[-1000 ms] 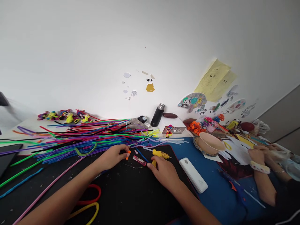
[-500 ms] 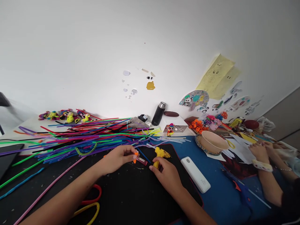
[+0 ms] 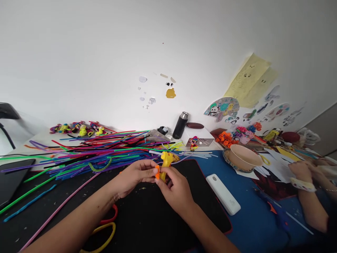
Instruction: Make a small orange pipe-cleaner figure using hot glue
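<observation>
Plainly, orange piece (image 3: 157, 172) in the pinch of left grip (image 3: 139, 175), yellow glue gun (image 3: 166, 159) within curled right grip (image 3: 177, 189).

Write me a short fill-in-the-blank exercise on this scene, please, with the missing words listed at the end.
1. The right hand grips the yellow plastic glue gun, and the left hand pinches a small piece coloured ____.
2. The black cylindrical flask has a top coloured ____.
3. The oblong white device lies to the person's ____ of both hands.

Missing words: orange; silver; right.
</observation>
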Demonstrator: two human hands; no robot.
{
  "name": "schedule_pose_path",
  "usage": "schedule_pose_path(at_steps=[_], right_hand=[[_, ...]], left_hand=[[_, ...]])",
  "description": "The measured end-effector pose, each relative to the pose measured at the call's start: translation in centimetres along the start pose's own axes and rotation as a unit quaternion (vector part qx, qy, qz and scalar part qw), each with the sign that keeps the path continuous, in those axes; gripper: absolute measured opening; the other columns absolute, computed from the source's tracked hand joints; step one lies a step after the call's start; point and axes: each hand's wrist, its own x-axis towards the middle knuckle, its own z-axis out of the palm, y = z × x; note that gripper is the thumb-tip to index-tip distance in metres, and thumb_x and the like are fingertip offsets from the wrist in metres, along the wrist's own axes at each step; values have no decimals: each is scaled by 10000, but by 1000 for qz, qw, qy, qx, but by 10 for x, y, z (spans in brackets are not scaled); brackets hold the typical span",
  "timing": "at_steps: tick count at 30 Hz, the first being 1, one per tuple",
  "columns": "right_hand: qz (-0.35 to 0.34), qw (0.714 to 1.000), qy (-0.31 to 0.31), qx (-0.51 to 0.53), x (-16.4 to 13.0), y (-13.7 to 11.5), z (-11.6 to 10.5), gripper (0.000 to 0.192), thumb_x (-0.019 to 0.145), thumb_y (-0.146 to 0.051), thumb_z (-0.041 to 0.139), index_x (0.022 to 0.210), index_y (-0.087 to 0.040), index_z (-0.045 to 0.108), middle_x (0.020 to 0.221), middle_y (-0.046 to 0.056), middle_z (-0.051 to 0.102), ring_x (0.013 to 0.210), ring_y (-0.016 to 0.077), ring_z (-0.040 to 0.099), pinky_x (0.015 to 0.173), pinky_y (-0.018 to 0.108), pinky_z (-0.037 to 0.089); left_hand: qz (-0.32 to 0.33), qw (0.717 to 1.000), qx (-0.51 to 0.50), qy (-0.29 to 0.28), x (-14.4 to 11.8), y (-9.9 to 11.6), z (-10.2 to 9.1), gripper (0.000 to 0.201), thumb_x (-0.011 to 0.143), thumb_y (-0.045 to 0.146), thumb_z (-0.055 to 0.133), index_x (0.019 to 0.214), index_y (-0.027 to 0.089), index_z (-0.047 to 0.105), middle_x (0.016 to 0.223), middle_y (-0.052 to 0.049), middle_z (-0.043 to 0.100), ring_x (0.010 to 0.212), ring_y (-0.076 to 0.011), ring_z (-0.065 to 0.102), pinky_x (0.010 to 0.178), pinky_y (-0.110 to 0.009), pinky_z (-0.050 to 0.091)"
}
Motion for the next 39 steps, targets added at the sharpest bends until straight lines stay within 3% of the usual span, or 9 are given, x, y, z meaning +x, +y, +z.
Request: schedule_pose_path(at_steps=[5,10,17,22,26,30,33,36,39], right_hand=[[72,985,22,155,25,-10,22,179,956,-327,659,1108,-266,584,1064,38,763,648,152,690,594,280,555],[141,933,6,331,48,-20,38,360,888,-337,737,1056,-287,423,1118,27,741,573,134,696,530,277,567],[164,867,-62,467,73,-12,49,466,843,-368,793,1031,-285,375,1041,-14,746,537,134,726,446,215,513],[175,834,-76,518,81,-2,54,493,821,-372,833,1074,-276,420,1030,-10,773,525,143,736,426,201,495],[172,821,-106,534,77,5,55,490,816,-357,847,1193,-249,554,1119,39,769,588,155,761,442,210,513],[183,814,-138,533,71,15,54,380,836,-421,820,1089,-198,645,923,17,756,521,142,721,446,217,513],[182,825,-131,518,71,21,52,373,853,-490,792,1020,-181,667,789,-1,734,449,130,675,419,205,471],[174,835,-137,504,72,24,48,395,846,-534,781,992,-178,689,811,20,762,451,132,677,417,203,450],[165,839,-133,502,72,24,42,398,872,-556,736,956,-169,701,798,40,772,468,142,684,439,213,451]], left_hand=[[67,995,11,69,-5,22,-9,414,686,487,991,901,188,802,944,-44,769,899,-205,722,908,-345,604],[113,986,37,114,-12,40,-22,402,706,495,969,878,189,771,980,-89,812,894,-252,751,875,-392,618],[129,978,53,159,-12,45,-32,405,711,492,968,861,188,745,1007,-86,825,895,-247,759,872,-386,606],[132,972,64,185,-9,42,-34,430,700,512,967,855,183,739,969,-72,808,849,-228,735,864,-385,606],[122,978,70,157,-9,38,-28,407,772,516,918,891,188,708,993,-81,808,734,-213,710,717,-371,604],[99,984,97,110,-8,30,-19,381,827,525,875,938,192,726,935,-74,795,694,-209,699,669,-354,582],[105,979,123,122,-5,26,-18,398,781,530,913,920,190,759,897,-66,786,785,-226,716,764,-359,588],[115,975,133,133,-3,26,-25,397,765,516,929,922,188,770,900,-76,797,822,-242,724,814,-382,586],[152,961,143,184,-2,30,-38,392,750,510,940,885,178,781,899,-78,799,800,-222,709,793,-352,578]])
